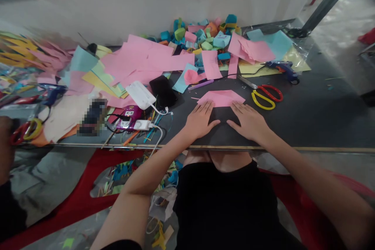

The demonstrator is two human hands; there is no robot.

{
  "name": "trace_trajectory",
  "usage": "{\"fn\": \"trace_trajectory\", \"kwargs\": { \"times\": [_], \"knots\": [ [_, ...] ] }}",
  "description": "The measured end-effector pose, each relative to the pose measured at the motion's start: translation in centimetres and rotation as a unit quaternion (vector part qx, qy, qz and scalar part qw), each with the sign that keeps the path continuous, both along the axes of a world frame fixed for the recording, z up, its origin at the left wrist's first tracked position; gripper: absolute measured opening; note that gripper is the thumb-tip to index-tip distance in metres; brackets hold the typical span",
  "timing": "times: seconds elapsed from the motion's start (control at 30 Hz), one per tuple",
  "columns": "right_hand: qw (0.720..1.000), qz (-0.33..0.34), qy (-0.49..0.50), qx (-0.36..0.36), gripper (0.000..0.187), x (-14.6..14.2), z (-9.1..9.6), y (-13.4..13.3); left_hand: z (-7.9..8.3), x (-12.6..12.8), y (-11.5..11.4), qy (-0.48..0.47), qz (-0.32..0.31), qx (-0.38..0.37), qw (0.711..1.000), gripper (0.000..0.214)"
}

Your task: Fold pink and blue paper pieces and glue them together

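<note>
Pink paper sheet: plain, no print seen. It is laid flat on the dark tabletop, long axis run from 9 to 3 o'clock. The far corners are slanted off toward 10 and 2 o'clock. The near edge, at the sheet's 6 o'clock, is touched by the fingertips of the left hand and right hand, both spread flat.

Pink paper; black phone, perhaps.

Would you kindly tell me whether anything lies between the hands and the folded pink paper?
Nothing visible does. The left hand and right hand lie flat, fingers resting on the near edge of the pink paper. The scissors lie to its right, apart from it.
</note>
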State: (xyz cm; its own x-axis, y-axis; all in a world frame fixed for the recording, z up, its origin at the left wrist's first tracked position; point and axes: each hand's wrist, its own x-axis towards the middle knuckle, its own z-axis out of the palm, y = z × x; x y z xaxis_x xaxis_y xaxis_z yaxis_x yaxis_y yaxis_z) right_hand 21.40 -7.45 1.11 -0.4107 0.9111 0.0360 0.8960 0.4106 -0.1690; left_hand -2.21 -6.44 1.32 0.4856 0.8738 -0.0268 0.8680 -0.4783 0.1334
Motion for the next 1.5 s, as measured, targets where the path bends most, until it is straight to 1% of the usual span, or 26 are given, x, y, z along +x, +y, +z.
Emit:
{"fn": "trace_trajectory", "kwargs": {
  "times": [0.1, 0.23, 0.33, 0.4, 0.53, 0.63, 0.7, 0.8, 0.9, 0.97, 1.03, 1.07, 1.1, 1.13, 1.17, 1.2, 1.23, 1.27, 1.3, 1.33, 1.37, 1.43, 1.5],
  "knots": [
    [1.0, -0.008, -0.009, 0.024, 0.069, -0.7, 0.3, -0.9, -0.1, 0.2, 0.3, -0.008, 0.016, 0.027, 0.999, 0.064],
    [0.998, 0.012, -0.008, 0.063, 0.059, -2.1, 0.7, -2.9, -0.3, 0.4, 0.6, -0.035, 0.056, 0.077, 0.995, 0.044],
    [0.996, 0.03, 0.01, 0.083, 0.05, -3.1, 0.7, -4.3, -0.2, 0.8, 0.3, -0.033, 0.1, 0.09, 0.99, 0.04],
    [0.995, 0.034, 0.023, 0.093, 0.048, -3.6, 0.6, -4.8, -0.1, 1.1, 0.1, -0.03, 0.112, 0.086, 0.99, 0.04],
    [0.993, 0.025, 0.034, 0.106, 0.047, -3.6, 0.2, -5.1, 0.3, 1.2, -0.2, -0.034, 0.103, 0.076, 0.991, 0.04],
    [0.993, 0.02, 0.039, 0.106, 0.045, -3.4, 0.1, -4.8, 0.5, 1.4, -0.3, -0.009, 0.07, 0.05, 0.996, 0.039],
    [0.994, 0.016, 0.032, 0.102, 0.044, -3.4, 0.2, -4.7, 0.5, 1.8, -0.6, 0.007, 0.051, 0.05, 0.997, 0.041],
    [0.995, 0.019, 0.015, 0.098, 0.044, -3.9, 0.6, -4.5, 0.2, 2.6, -0.8, 0.013, 0.057, 0.066, 0.996, 0.05],
    [0.994, 0.059, 0.027, 0.09, 0.037, -4.7, 1.1, -4.3, 0.1, 3.1, -0.4, 0.01, 0.071, 0.065, 0.995, 0.051],
    [0.99, 0.11, 0.055, 0.066, 0.03, -4.8, 1.5, -3.7, 0.3, 3.1, 0.3, 0.018, 0.081, 0.067, 0.994, 0.047],
    [0.98, 0.169, 0.1, 0.029, 0.025, -4.2, 1.7, -2.5, 0.7, 2.7, 1.2, 0.033, 0.083, 0.061, 0.994, 0.045],
    [0.971, 0.198, 0.132, 0.01, 0.025, -3.6, 1.7, -1.6, 0.9, 2.4, 1.6, 0.037, 0.072, 0.051, 0.995, 0.045],
    [0.964, 0.205, 0.166, 0.001, 0.026, -2.8, 1.7, -0.6, 1.0, 2.0, 2.2, 0.034, 0.053, 0.038, 0.997, 0.046],
    [0.959, 0.205, 0.195, 0.011, 0.028, -2.0, 1.7, 0.4, 1.1, 1.6, 2.8, 0.026, 0.027, 0.021, 0.999, 0.047],
    [0.958, 0.19, 0.214, 0.03, 0.029, -1.1, 1.7, 1.4, 1.2, 1.2, 3.5, 0.017, -0.008, 0.001, 1.0, 0.049],
    [0.957, 0.184, 0.222, 0.038, 0.03, -0.2, 1.6, 2.4, 1.2, 0.8, 4.3, 0.009, -0.044, -0.02, 0.999, 0.05],
    [0.954, 0.202, 0.221, 0.03, 0.03, 0.7, 1.6, 3.2, 1.1, 0.5, 5.2, 0.004, -0.083, -0.04, 0.996, 0.049],
    [0.948, 0.244, 0.203, 0.002, 0.03, 1.3, 1.5, 3.9, 1.0, 0.3, 6.1, 0.002, -0.121, -0.055, 0.991, 0.048],
    [0.945, 0.269, 0.187, -0.015, 0.031, 1.9, 1.4, 4.4, 1.0, 0.2, 7.0, 0.0, -0.153, -0.061, 0.986, 0.048],
    [0.946, 0.273, 0.176, -0.019, 0.031, 2.3, 1.3, 4.7, 0.9, 0.2, 7.9, -0.004, -0.172, -0.059, 0.983, 0.046],
    [0.946, 0.278, 0.165, -0.021, 0.031, 2.5, 1.1, 4.8, 0.8, 0.2, 8.8, -0.012, -0.18, -0.049, 0.982, 0.045],
    [0.949, 0.273, 0.155, -0.007, 0.027, 2.7, 0.7, 5.0, 0.5, 0.5, 10.0, -0.046, -0.172, -0.013, 0.984, 0.04],
    [0.953, 0.264, 0.148, 0.007, 0.029, 2.6, 0.2, 5.1, 0.1, 0.8, 10.5, -0.09, -0.174, 0.017, 0.98, 0.036]
  ]
}}
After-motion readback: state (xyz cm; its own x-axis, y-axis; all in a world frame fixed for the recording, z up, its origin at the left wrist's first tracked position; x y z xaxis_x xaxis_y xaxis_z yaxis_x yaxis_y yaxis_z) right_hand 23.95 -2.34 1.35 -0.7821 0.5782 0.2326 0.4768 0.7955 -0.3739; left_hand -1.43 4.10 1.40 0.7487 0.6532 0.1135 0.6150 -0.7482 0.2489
